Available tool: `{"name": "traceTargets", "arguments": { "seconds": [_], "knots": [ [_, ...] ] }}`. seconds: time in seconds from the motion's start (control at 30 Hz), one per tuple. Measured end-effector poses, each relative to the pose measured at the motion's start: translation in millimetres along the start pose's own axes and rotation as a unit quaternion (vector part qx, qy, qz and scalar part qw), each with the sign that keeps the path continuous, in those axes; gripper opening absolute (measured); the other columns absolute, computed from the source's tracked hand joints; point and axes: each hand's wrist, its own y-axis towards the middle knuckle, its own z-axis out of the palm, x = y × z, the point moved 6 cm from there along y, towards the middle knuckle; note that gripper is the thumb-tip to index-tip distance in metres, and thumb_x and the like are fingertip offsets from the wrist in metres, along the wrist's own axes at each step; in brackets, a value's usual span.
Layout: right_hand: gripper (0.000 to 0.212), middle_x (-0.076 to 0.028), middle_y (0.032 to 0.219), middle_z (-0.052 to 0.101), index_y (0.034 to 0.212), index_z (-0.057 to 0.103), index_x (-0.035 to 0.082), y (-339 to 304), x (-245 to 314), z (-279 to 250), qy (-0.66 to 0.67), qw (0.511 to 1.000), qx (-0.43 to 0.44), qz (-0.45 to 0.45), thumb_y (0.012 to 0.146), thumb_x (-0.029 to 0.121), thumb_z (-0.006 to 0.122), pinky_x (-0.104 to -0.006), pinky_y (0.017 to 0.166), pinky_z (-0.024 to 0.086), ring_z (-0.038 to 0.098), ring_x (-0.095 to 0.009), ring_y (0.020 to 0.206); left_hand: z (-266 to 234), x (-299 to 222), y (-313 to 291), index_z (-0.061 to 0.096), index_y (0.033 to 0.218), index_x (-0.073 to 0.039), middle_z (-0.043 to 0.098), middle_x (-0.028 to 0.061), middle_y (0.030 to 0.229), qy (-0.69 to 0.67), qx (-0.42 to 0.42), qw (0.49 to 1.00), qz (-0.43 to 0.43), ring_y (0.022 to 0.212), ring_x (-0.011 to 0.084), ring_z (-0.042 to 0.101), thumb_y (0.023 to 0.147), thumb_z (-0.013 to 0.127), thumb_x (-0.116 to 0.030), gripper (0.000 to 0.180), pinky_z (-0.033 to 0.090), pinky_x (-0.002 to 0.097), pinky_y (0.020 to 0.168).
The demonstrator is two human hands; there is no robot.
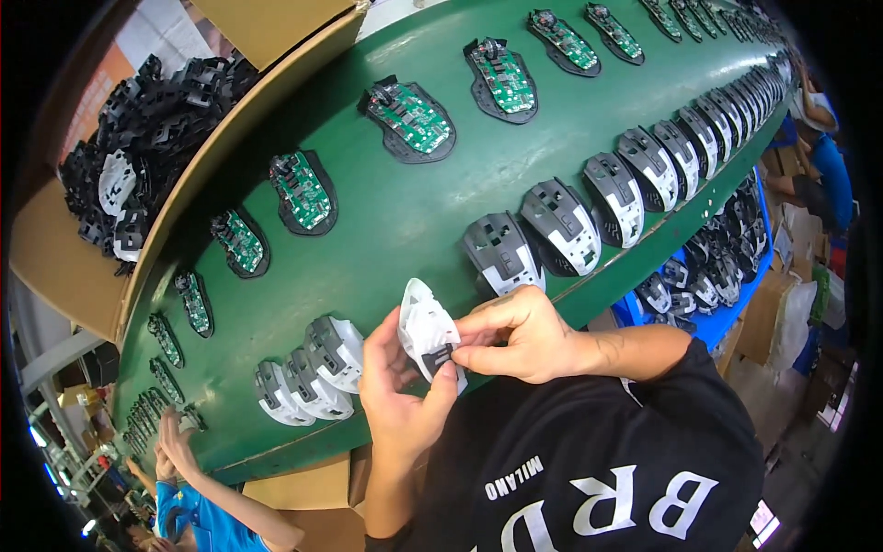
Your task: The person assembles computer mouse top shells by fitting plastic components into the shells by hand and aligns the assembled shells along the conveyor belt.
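I am viewing the bench from above through the head camera. The white shell (420, 308) is sitting between the two hands, just above the near edge of the green work surface (377, 248), with its narrow end pointing up and away. The left hand (403, 396) is cradling it from the left and below, thumb in front at the lower end. The right hand (520, 336) is gripping its right edge with forefinger and thumb, the thumb lying by a dark insert (440, 357) at the shell's lower end. Three grey-and-white shells (333, 357) are lying just left of the left hand; a row of similar mice (501, 250) is running away beyond the right.

Visibility: the left fingertips are disappearing partly behind the shell, and I am not seeing its far side. The right hand's other fingers are curling mostly out of sight. Thumbs are covering part of the insert; I cannot tell how it is seated. The rows are blurring together at the upper right. A co-worker's hand (175, 440) is showing small at lower left, its hold unclear.
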Motion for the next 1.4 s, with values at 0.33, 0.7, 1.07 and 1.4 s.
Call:
{"name": "traceTargets", "arguments": {
  "seconds": [0.33, 0.7, 1.07, 1.4],
  "knots": [
    [0.012, -0.011, 0.085, 0.068, 0.092, 0.065, -0.006, -1, -5, -5, 0.061, 0.996, -0.067, 0.019, 0.082, -0.001, 0.066, -0.025, 0.064, 0.055, 0.065, -0.012, 0.075, 4, -14, 7, 0.042, 0.125, 0.009, 0.063, 0.0187, 0.107, 0.064, -0.032, 0.995, 0.064, 0.097, 0.0236, 0.064, 0.07, 0.07, -0.003, 0.063, 0.054, 0.0324, 0.079],
    [0.016, -0.012, 0.087, 0.068, 0.098, 0.061, -0.005, -6, -8, -4, 0.096, 0.993, -0.055, 0.036, 0.083, 0.001, 0.065, -0.023, 0.054, 0.053, 0.065, -0.013, 0.073, 4, -19, 7, 0.031, 0.132, 0.007, 0.066, 0.0178, 0.1, 0.139, -0.036, 0.978, 0.149, 0.086, 0.0219, 0.068, 0.065, 0.074, -0.007, 0.08, 0.056, 0.03, 0.067],
    [0.017, -0.007, 0.058, 0.063, 0.074, 0.065, 0.003, -9, 15, -8, -0.316, 0.944, 0.083, 0.035, 0.078, 0.018, 0.071, -0.0283, 0.05, 0.049, 0.064, -0.017, 0.052, -13, -43, 23, 0.058, 0.122, -0.02, 0.038, 0.0183, 0.142, 0.534, 0.092, 0.806, 0.24, 0.132, 0.0421, 0.031, 0.063, 0.057, 0.007, 0.065, 0.024, 0.0577, 0.106],
    [0.039, -0.009, 0.111, 0.06, 0.104, 0.063, 0.007, 19, 53, 28, -0.482, 0.845, 0.046, -0.225, 0.067, 0.012, 0.074, -0.0341, 0.072, 0.052, 0.062, -0.026, 0.091, -167, -6, -31, 0.052, 0.127, -0.006, 0.035, 0.0229, 0.142, 0.561, -0.197, 0.803, 0.049, 0.131, 0.0422, 0.032, 0.081, 0.064, -0.012, 0.048, 0.026, 0.0472, 0.106]
  ]
}}
